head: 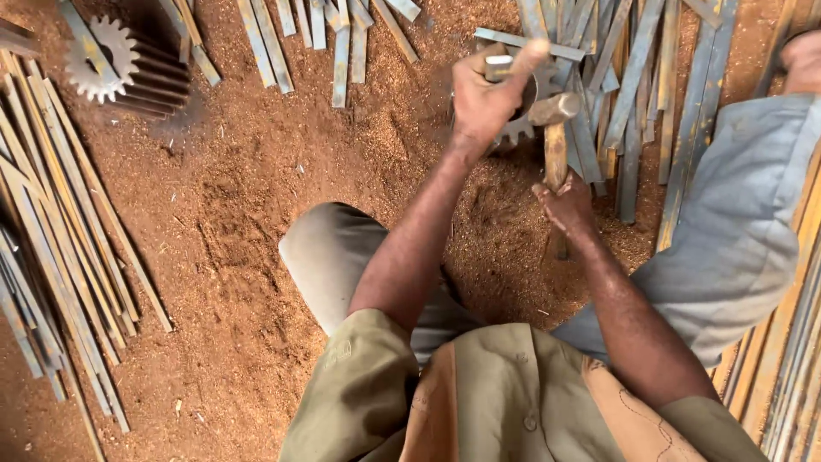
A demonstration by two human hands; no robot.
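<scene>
My left hand (483, 94) grips a short metal strip (505, 62) held over a toothed gear (522, 124) that lies on the reddish ground. My right hand (564, 201) is shut on the wooden handle of a hammer (556, 111), whose metal head sits just right of the left hand, close above the gear. The gear is mostly hidden behind the left hand and the hammer head.
A long toothed gear cylinder (128, 64) lies at the top left. Bundles of flat metal strips lie along the left edge (60, 239), across the top (342, 34) and at the right (650, 103). Another person's foot (804, 60) shows at the top right.
</scene>
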